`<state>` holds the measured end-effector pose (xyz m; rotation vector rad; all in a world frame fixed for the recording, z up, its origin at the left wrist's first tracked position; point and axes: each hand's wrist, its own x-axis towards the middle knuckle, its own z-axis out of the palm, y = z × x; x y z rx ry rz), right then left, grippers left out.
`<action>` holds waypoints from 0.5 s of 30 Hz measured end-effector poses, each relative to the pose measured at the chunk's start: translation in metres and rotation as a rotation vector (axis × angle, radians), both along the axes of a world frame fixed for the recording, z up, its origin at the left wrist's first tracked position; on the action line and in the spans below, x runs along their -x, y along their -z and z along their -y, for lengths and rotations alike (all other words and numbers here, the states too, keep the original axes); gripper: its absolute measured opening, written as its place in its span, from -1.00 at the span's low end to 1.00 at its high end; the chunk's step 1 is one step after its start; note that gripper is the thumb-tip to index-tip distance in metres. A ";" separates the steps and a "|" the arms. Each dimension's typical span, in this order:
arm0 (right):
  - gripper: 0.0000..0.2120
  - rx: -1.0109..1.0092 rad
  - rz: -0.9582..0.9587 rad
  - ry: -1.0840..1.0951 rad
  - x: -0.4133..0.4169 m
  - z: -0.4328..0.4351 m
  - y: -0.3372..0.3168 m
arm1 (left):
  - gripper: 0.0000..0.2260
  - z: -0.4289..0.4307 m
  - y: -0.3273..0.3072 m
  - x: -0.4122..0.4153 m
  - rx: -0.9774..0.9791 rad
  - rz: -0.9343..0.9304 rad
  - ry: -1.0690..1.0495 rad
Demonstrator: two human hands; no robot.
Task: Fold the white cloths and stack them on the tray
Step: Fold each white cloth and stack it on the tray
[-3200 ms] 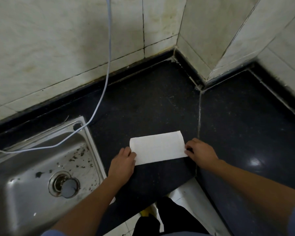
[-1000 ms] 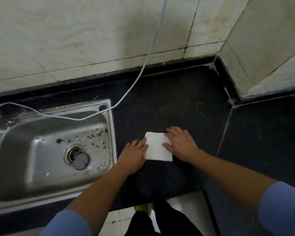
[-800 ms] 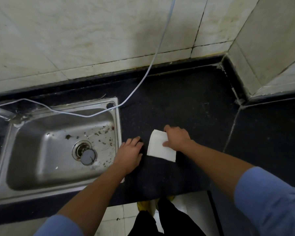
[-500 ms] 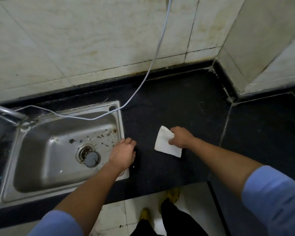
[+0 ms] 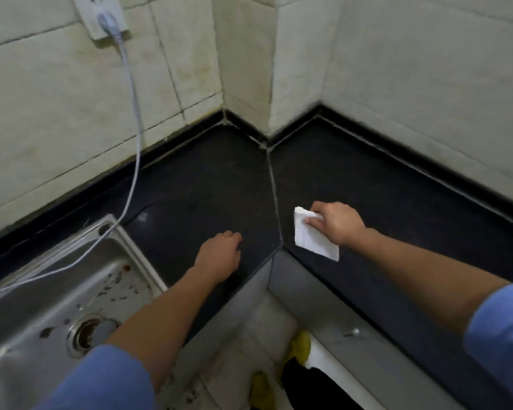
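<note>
A folded white cloth (image 5: 313, 238) hangs from my right hand (image 5: 336, 223), which pinches its upper edge just above the right-hand section of the black countertop (image 5: 382, 196). My left hand (image 5: 219, 255) rests over the countertop near the front edge, left of the seam, fingers loosely curled and holding nothing. No tray is in view.
A steel sink (image 5: 57, 297) with dark specks and a drain sits at the lower left. A white cable (image 5: 132, 113) runs from a wall socket (image 5: 101, 13) down across the sink's rim. Tiled walls form a corner behind the L-shaped counter.
My right hand picked the folded cloth up off the counter and carried it right across the seam. My left hand let go of the cloth. The view swung to the right.
</note>
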<state>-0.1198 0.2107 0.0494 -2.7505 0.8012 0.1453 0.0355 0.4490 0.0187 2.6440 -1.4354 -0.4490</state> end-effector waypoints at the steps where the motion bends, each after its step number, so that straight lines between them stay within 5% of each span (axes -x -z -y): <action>1: -0.67 0.028 -0.004 0.032 0.023 0.006 -0.005 | -0.75 0.014 -0.003 0.012 0.015 -0.001 0.052; 15: -0.74 0.171 0.039 0.602 0.412 0.060 -0.039 | -0.74 0.199 -0.049 0.293 0.117 0.110 0.633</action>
